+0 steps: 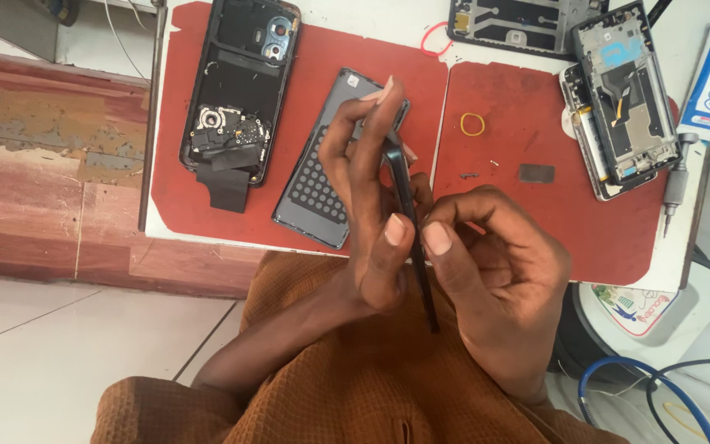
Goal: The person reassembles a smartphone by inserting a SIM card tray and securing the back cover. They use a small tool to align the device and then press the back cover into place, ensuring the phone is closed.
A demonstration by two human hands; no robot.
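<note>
Gripping thin black phone panel [411,238] edge-on, left hand [371,205] and right hand [495,279] pinching; best kept steady, near red mat [536,238].

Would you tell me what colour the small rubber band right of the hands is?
The small rubber band is yellow; head view.

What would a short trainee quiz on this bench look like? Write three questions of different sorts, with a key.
1. True or false: both hands grip the thin dark phone panel edge-on above the red mat.
2. Which lies nearest the yellow rubber band? A) blue cable B) small grey square C) glue tube
3. Fill in: the opened phone body at the mat's far left shows its ____ lenses.

Key: 1 true: left hand and right hand pinch it. 2 B, the small grey square. 3 camera.
</note>
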